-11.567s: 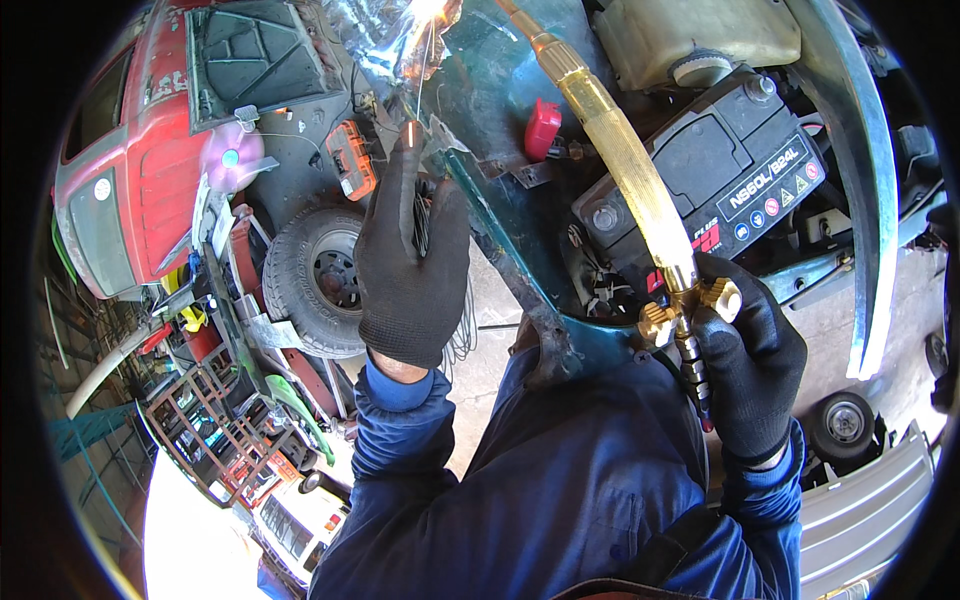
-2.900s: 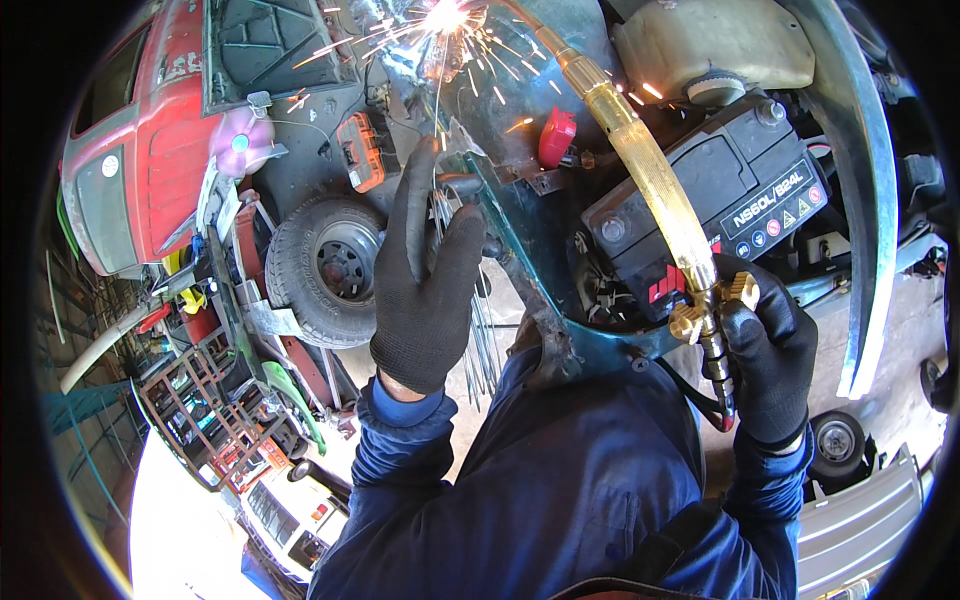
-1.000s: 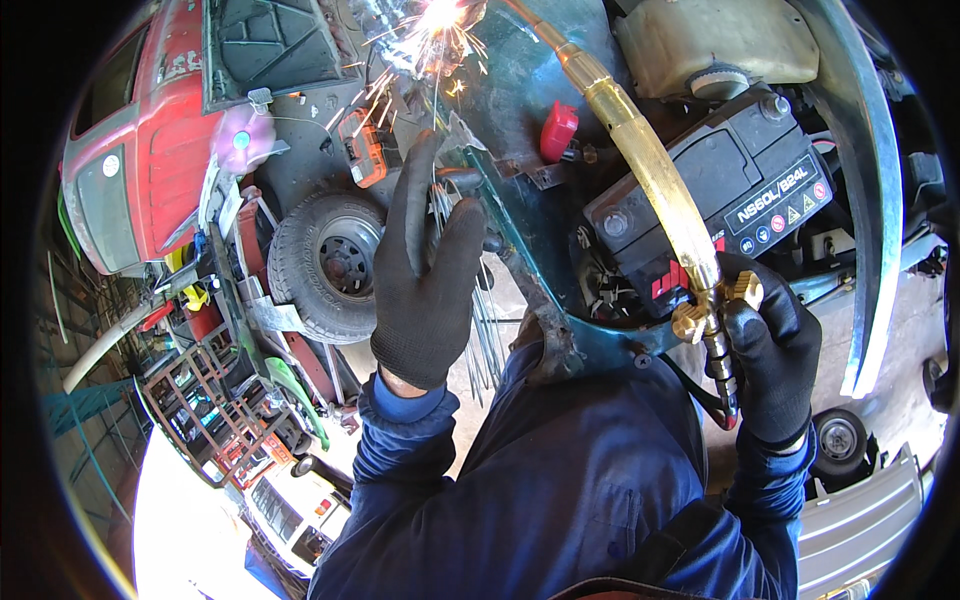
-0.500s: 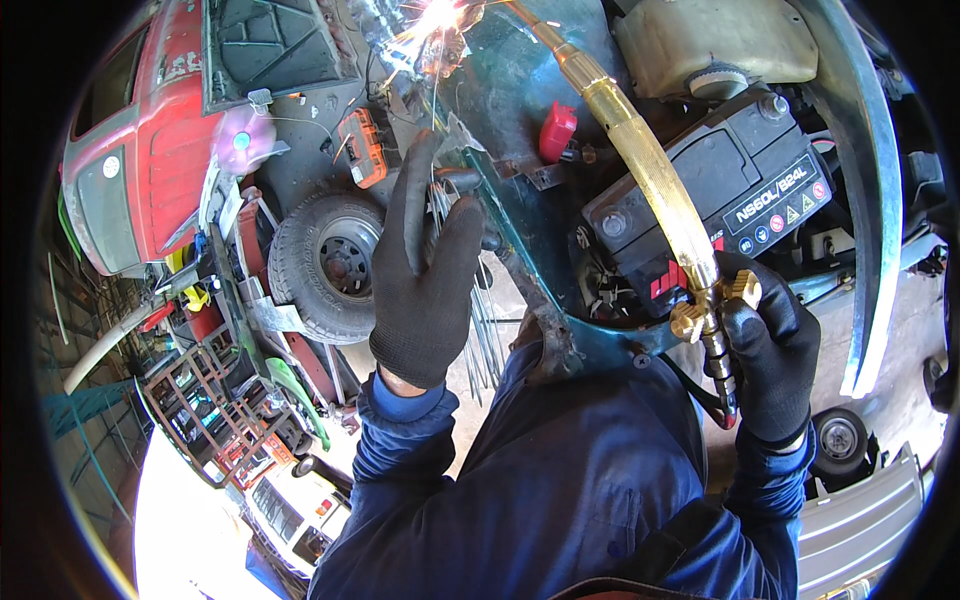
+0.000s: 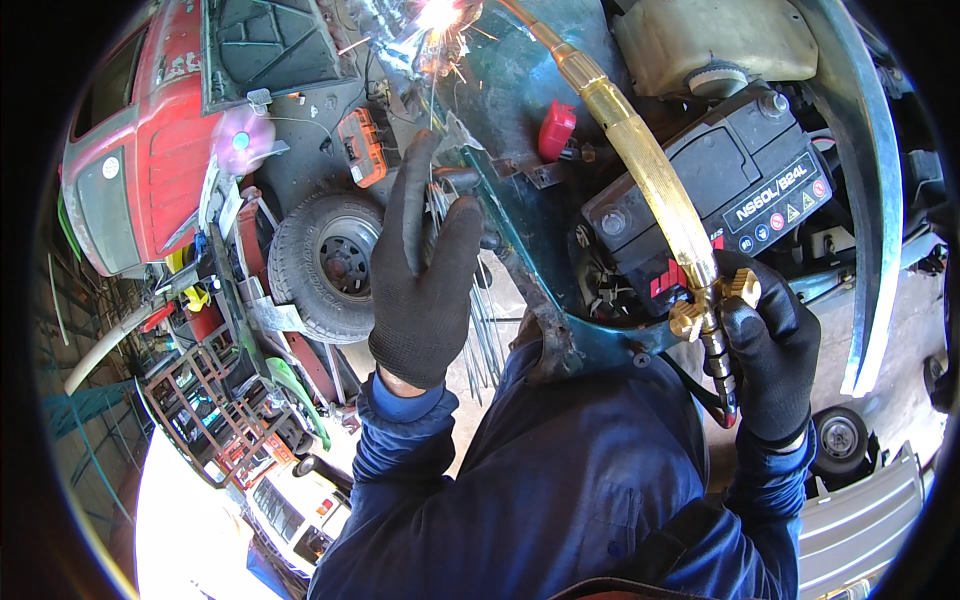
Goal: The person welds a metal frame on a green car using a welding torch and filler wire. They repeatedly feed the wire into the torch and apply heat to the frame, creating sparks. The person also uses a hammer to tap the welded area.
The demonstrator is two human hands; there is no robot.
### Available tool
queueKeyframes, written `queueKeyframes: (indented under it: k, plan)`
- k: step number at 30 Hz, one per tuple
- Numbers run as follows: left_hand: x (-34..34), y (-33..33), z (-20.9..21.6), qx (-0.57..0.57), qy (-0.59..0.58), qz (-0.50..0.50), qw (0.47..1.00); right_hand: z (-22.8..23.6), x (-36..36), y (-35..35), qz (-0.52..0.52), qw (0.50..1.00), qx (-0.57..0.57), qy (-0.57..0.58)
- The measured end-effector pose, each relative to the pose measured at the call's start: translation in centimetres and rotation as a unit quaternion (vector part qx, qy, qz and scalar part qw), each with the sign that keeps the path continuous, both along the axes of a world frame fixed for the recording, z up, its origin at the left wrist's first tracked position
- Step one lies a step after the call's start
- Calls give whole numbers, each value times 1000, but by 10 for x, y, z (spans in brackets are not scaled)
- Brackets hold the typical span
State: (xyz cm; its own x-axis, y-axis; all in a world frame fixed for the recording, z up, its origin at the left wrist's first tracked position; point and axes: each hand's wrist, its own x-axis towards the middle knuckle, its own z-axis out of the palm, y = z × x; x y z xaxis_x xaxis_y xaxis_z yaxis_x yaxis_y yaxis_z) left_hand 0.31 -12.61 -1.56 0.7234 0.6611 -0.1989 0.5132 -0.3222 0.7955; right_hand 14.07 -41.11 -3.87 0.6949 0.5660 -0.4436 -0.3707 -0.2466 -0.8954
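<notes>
My right hand [image 5: 775, 350], in a black glove, grips the valve end of a brass gas torch [image 5: 640, 140]. The torch slants up and left to a bright flame [image 5: 440, 15] with sparks at the top edge; the glare hides the exact spot it heats on the green body panel [image 5: 530, 75]. In my gloved left hand [image 5: 425, 290] is a bundle of thin metal filler rods [image 5: 483, 335], hanging below the fingers. One rod rises from this hand toward the flame. The left index finger is stretched upward while the other fingers bend around the rods.
Beneath the torch sits a black car battery [image 5: 740, 170], with a red terminal cover [image 5: 557, 130] beside it. A whitish fluid tank [image 5: 715, 40] is behind. Leftward are a wheel [image 5: 330, 265], an orange case [image 5: 362, 148], a spinning fan [image 5: 242, 140] and a red vehicle cab [image 5: 170, 150].
Sparks around the flame spread in a different pattern, some now falling lower. The torch tip has shifted very slightly left; both hands keep nearly the same place and grip.
</notes>
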Motion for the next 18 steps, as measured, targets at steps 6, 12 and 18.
queueKeyframes:
  k: [6, 12, 18]
  plan:
    - [0, 0, -1, -4, -5, -1, 1000, 0, 0, 0, -1, 1000, -1, 3]
    - [-1, 1, -3, 8, -3, -6, 1000, -2, 0, -1, 4, 1000, -3, -4]
    - [-1, -1, -2, -22, -9, 11, 1000, -5, -1, -3, -3, 1000, 24, 20]
